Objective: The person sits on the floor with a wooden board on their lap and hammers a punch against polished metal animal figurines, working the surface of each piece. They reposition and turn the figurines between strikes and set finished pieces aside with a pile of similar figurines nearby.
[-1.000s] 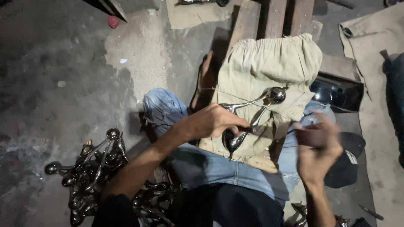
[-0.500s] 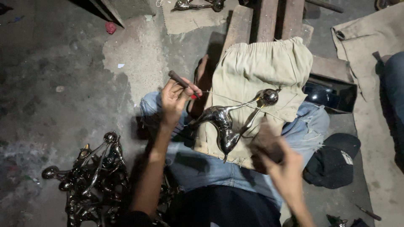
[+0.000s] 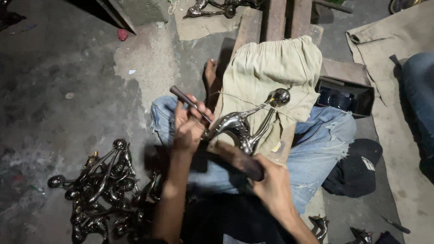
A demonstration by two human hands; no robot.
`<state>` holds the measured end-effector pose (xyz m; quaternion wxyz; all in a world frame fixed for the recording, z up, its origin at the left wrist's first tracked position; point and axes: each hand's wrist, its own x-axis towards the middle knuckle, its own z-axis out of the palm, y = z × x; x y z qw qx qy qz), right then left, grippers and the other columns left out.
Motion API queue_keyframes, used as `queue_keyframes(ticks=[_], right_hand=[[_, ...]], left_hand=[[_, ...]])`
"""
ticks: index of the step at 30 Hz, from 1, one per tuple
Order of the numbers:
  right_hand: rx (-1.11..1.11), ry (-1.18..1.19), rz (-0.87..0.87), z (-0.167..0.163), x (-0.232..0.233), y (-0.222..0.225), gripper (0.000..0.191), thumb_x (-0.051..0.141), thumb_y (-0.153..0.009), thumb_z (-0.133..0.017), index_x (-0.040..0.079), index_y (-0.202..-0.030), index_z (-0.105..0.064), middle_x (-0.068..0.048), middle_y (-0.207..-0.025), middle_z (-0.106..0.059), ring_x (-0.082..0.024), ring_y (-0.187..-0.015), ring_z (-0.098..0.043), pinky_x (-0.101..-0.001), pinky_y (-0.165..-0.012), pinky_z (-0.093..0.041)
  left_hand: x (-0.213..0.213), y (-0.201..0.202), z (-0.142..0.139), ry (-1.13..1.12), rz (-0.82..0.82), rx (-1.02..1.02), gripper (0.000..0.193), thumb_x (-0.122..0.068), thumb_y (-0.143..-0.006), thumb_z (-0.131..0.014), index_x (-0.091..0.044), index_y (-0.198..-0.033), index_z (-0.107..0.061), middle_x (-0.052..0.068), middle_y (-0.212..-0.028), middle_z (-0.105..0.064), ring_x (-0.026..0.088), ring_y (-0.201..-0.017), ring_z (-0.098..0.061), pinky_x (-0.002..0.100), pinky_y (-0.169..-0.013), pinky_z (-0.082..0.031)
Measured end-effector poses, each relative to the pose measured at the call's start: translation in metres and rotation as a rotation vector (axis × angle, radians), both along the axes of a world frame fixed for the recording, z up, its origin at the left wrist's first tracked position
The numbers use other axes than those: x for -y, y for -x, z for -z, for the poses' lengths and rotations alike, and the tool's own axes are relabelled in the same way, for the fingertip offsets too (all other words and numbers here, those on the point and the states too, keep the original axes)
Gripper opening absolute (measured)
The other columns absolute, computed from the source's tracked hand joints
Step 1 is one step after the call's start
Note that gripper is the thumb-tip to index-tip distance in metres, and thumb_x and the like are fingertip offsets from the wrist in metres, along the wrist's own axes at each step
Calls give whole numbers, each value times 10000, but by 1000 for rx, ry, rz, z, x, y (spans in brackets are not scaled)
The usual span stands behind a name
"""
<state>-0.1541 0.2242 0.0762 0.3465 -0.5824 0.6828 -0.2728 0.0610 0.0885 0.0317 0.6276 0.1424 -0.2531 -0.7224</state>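
A shiny metal figure (image 3: 239,126) with a long stem and a ball at its end (image 3: 280,96) lies on a beige cloth (image 3: 266,72) over a wooden block, above my lap. My left hand (image 3: 190,124) grips a thin dark rod tool (image 3: 183,98), whose tip rests against the figure. My right hand (image 3: 271,185) holds a dark wooden handle (image 3: 237,158) that reaches under the figure. Both hands are closed around their tools.
A pile of several similar dark metal figures (image 3: 104,180) lies on the concrete floor at the lower left. A dark tray (image 3: 346,97) sits to the right of the cloth, a black cap (image 3: 357,167) beside my knee. Another person's jeans-clad leg (image 3: 418,90) shows at the right edge.
My left hand moved from gripping the figure to holding the rod tool against it. My right hand swung down and in, bringing the wooden handle under the figure.
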Motion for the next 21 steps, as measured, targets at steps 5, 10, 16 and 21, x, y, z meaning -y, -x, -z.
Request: queue_keyframes(ticks=[5, 10, 16, 21], right_hand=[[5, -95, 164, 1, -27, 30, 336, 46, -659, -835, 47, -960, -686, -169, -714, -704, -279, -620, -664, -387, -619, -543], [-161, -19, 297, 5, -34, 69, 341, 13, -744, -723, 90, -1074, -684, -99, -739, -724, -185, -556, -686, -346, -566, -554], [-254, 399, 226, 19, 1, 88, 265, -11, -817, -744, -6, -1066, -656, -230, -868, -672, -366, -845, -672, -374, -664, -511], [-168, 392, 275, 14, 6, 103, 302, 10, -800, -793, -17, -1073, -665, -160, -874, -725, -198, -790, -712, -337, -684, -531]], left_hand=[[-54, 20, -10, 106, 93, 87, 407, -254, -966, -727, -17, -1211, -505, 126, -1002, -676, 296, -927, -728, 445, -841, -626], [-114, 60, -12, 107, -16, 477, 263, -219, -1028, -722, 10, -1060, -596, 137, -944, -707, 241, -896, -730, 409, -868, -645], [-125, 61, -15, 28, -119, 610, 258, -235, -1025, -654, 8, -1090, -598, 117, -982, -731, 175, -934, -722, 323, -873, -604], [-92, 55, -36, 90, -38, 848, 144, -105, -1032, -626, 28, -1085, -625, 122, -995, -751, 155, -923, -724, 283, -862, -603]])
